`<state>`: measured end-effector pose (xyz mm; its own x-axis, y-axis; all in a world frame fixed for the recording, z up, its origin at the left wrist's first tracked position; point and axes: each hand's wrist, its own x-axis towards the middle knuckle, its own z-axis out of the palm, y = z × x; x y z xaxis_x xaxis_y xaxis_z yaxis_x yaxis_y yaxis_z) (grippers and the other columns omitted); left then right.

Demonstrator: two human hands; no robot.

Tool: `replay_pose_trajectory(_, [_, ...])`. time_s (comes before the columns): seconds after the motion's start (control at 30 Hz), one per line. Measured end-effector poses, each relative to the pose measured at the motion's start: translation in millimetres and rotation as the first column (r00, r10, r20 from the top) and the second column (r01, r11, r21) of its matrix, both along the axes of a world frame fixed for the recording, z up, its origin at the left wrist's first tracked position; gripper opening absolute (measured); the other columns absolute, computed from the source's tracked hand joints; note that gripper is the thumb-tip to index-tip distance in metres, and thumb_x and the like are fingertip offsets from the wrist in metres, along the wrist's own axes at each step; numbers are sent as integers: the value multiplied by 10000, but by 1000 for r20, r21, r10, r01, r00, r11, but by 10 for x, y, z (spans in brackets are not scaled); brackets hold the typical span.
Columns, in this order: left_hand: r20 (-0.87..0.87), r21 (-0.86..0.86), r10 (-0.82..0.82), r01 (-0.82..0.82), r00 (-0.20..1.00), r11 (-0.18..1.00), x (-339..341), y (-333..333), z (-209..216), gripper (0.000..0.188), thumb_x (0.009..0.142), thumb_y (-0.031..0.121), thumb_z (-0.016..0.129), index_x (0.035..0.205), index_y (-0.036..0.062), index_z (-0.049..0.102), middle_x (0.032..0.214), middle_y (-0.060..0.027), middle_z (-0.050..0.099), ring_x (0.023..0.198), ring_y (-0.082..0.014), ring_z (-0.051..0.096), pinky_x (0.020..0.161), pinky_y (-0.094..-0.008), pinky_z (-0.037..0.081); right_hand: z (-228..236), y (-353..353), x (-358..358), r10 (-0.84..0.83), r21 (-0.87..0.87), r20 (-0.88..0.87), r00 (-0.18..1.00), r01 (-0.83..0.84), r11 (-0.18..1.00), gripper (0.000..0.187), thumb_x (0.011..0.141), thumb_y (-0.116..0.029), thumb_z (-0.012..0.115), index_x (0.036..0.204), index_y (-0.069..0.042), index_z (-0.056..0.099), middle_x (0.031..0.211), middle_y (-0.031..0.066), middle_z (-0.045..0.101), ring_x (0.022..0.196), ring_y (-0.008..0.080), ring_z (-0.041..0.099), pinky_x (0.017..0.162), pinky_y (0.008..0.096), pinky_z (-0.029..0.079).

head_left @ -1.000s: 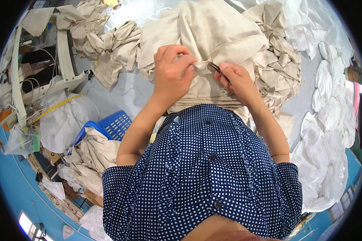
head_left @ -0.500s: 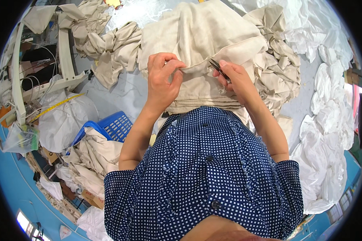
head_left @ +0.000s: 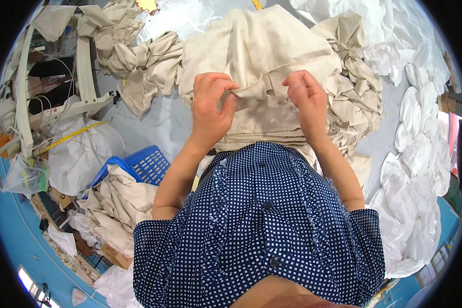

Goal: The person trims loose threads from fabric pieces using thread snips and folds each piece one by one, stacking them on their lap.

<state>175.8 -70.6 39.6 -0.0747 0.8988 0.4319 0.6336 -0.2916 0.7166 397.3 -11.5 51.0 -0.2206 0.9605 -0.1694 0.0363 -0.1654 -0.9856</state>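
In front of me, a large cream cloth lies spread over a stack of folded beige fabric. My left hand pinches the cloth's hemmed near edge between thumb and forefinger, lifting it slightly. To the right, close to the same edge, my right hand is closed with its fingers curled in. The dark snips seen there earlier do not show now; the curled fingers hide whatever they hold. Between the hands, the hem sags and a short flap of it folds down.
Crumpled beige cloth lies on both sides, a left heap and a right heap. White sheeting piles along the right. At left are a blue plastic basket, a pale metal frame with cables, and a white bag under a yellow tape measure.
My right hand has turned and curled, and the dark snips that pointed at the hem have gone from sight. My left hand keeps its pinch, shifting slightly.
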Motion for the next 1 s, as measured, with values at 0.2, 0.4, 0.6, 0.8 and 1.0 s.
replay_pose_trajectory(0.2, [-31,263,-42,49,999,964,202,309,95,307,746,-7,728,1035,36,635,1050,-119,641,1021,-330,577,907,-427,446,21,24,-81,130,120,-91,987,-118,986,261,925,39,705,1183,8,685,877,-45,653,790,18,574,689,188,451])
replay_pose_trajectory(0.4, [40,338,77,-86,996,937,343,1523,-128,358,673,-78,654,1007,36,717,946,-137,687,912,-370,630,821,-448,501,689,857,242,-59,505,-47,997,75,860,263,892,44,675,1154,50,699,935,46,718,843,90,663,761,236,538])
replay_pose_trajectory(0.6, [15,509,78,-75,997,858,101,2823,774,202,902,-30,557,1066,41,651,969,-246,691,919,-482,661,792,-500,514,1582,2015,694,-287,785,96,953,105,611,70,910,-36,682,956,-13,730,775,-53,631,684,20,508,601,217,388])
replay_pose_trajectory(0.8, [-99,799,9,75,995,597,-112,2254,1764,252,895,-39,539,1110,36,647,928,-178,665,917,-359,662,831,-392,516,1904,1499,972,-419,846,6,908,219,487,292,918,-26,732,1187,87,715,1023,80,750,938,102,680,865,231,519])
replay_pose_trajectory(1.0, [-429,564,-104,355,898,746,-256,1025,1167,231,813,6,687,1043,28,702,1041,-151,693,921,-353,697,789,-415,581,1173,266,1001,-281,761,425,861,-171,626,291,717,129,777,942,-51,741,772,23,655,622,97,604,533,250,452])
